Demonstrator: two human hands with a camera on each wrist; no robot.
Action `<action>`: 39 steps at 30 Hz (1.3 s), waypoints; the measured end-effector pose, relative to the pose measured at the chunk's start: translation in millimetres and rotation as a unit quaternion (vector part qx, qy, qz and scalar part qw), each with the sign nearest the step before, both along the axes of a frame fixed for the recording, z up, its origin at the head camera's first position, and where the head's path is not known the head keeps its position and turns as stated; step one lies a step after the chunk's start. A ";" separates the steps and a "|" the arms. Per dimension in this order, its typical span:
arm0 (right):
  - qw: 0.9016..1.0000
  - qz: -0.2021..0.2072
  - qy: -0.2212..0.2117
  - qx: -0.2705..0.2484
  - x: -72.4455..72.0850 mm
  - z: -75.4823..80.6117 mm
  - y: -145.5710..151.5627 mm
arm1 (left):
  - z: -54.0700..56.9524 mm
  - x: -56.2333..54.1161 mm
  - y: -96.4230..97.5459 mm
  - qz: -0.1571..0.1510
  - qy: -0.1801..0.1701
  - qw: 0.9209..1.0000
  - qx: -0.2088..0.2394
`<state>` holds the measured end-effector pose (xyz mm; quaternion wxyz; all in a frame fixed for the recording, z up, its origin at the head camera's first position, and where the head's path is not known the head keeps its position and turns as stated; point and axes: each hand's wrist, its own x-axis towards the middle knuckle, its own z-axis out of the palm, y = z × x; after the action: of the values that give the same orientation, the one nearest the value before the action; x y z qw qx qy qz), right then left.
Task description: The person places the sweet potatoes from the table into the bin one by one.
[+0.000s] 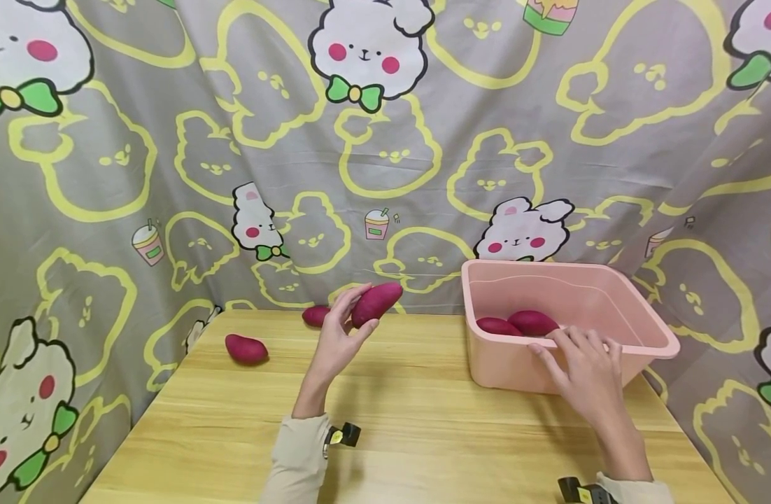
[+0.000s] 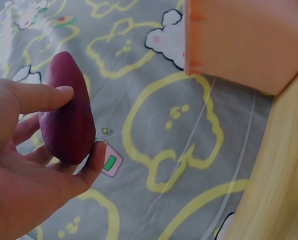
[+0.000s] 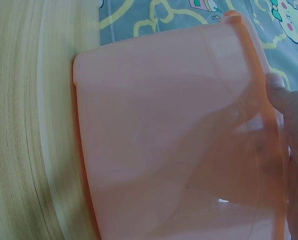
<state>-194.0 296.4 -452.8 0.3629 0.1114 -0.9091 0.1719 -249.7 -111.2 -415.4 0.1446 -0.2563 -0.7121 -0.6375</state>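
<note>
My left hand [image 1: 341,336] grips a sweet potato [image 1: 377,304] with reddish-purple skin, raised above the far part of the table. In the left wrist view the thumb lies across the sweet potato [image 2: 68,117] and the fingertips come round its lower end. My right hand [image 1: 587,378] holds the near rim of a pink plastic bin [image 1: 518,364], thumb outside and fingers over the edge. Inside the bin lie two more sweet potatoes, one at the left [image 1: 499,327] and another beside it [image 1: 533,323]. The right wrist view shows the bin's outer wall [image 3: 159,135] close up.
On the wooden table [image 1: 423,420] a sweet potato [image 1: 247,349] lies at the left. Another sweet potato [image 1: 315,316] sits at the back edge, partly hidden behind my left hand. A grey patterned curtain [image 1: 398,196] hangs right behind the table and along its sides.
</note>
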 end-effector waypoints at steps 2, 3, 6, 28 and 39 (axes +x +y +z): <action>1.000 0.001 0.001 0.000 0.2 0.1 -0.3 | 0.4 -0.4 2.7 0.004 0.003 1.000 -0.004; 1.000 0.001 0.002 -0.001 -0.2 -0.2 -0.3 | 0.5 -0.7 4.1 0.007 0.006 1.000 -0.007; 1.000 0.002 0.003 -0.002 0.0 0.1 -0.7 | 1.1 -1.9 8.5 0.014 0.013 1.000 -0.015; 1.000 0.005 -0.004 -0.006 -0.4 -0.1 -1.0 | 36.8 16.2 48.4 0.011 0.056 0.998 -0.022; 1.000 0.003 -0.002 -0.006 -0.6 -0.1 -1.8 | 27.8 3.8 68.5 0.007 0.069 0.997 -0.031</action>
<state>-194.6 294.6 -452.9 0.3614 0.1113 -0.9084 0.1784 -245.9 -42.8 -387.6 0.1899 -0.2997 -0.7216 -0.5945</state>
